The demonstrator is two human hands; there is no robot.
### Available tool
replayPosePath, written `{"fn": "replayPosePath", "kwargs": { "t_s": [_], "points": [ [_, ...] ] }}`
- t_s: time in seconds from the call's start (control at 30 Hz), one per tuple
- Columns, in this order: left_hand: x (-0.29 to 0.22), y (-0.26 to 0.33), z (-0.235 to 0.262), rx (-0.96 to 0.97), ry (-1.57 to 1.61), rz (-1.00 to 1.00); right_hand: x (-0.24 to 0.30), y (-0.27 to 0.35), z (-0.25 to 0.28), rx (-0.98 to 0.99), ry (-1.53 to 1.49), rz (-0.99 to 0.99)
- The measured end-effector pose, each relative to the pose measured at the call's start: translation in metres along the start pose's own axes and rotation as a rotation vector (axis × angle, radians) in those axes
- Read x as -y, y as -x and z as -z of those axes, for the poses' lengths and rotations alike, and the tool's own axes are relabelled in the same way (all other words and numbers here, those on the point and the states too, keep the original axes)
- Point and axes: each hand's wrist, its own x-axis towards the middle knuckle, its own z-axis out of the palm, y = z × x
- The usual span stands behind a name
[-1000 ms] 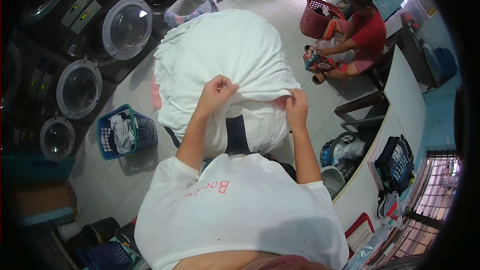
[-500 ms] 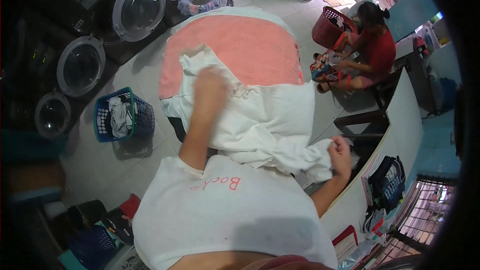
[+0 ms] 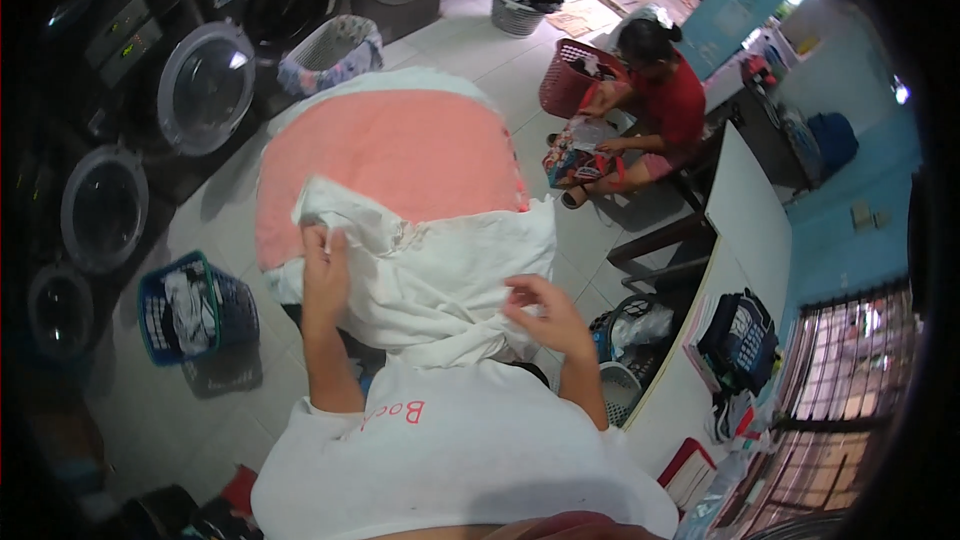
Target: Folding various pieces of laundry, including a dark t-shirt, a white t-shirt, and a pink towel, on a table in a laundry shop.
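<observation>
A crumpled white cloth garment lies over the near half of a padded surface covered in salmon-pink cloth. At the garment's left edge, my left hand has its fingers closed on the fabric. My right hand hovers by the bunched right side, its fingers apart and nothing held. The near part of the garment is twisted into folds and reaches my body. Its exact kind cannot be made out.
Front-loading washers with open round doors line the left. A blue basket of clothes stands on the tiles. At the right, a person in red sits handling a colourful bag, near a long white table.
My left hand has come down to the garment's left edge. My right hand has let go of the bunched end and moved inward. The whole view has shifted.
</observation>
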Motion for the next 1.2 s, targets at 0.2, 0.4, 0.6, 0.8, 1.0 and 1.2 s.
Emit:
{"fn": "replayPosePath", "kwargs": {
  "t_s": [0.2, 0.4, 0.6, 0.8, 1.0, 1.2],
  "points": [
    [-0.060, 0.054, -0.073, 0.866, 0.501, -0.220, 0.023, -0.009, -0.056, -0.157, 0.121, 0.339],
    [-0.077, 0.069, -0.105, 0.970, 0.359, -0.637, 0.004, 0.043, -0.021, -0.392, -0.353, 0.146],
    [-0.119, 0.076, -0.178, 0.595, -0.047, -1.084, 0.008, 0.127, 0.014, -0.897, -0.793, 0.152],
    [-0.166, 0.159, -0.259, 1.217, 0.523, -1.015, 0.022, 0.214, 0.060, -1.094, -0.701, 0.092],
    [-0.183, 0.247, -0.307, 1.690, 0.494, -0.684, 0.032, 0.302, 0.100, -0.951, -0.868, 0.070],
    [-0.190, 0.298, -0.331, 1.595, 0.633, -0.634, 0.014, 0.351, 0.110, -0.919, -0.613, 0.228]
  ]
}}
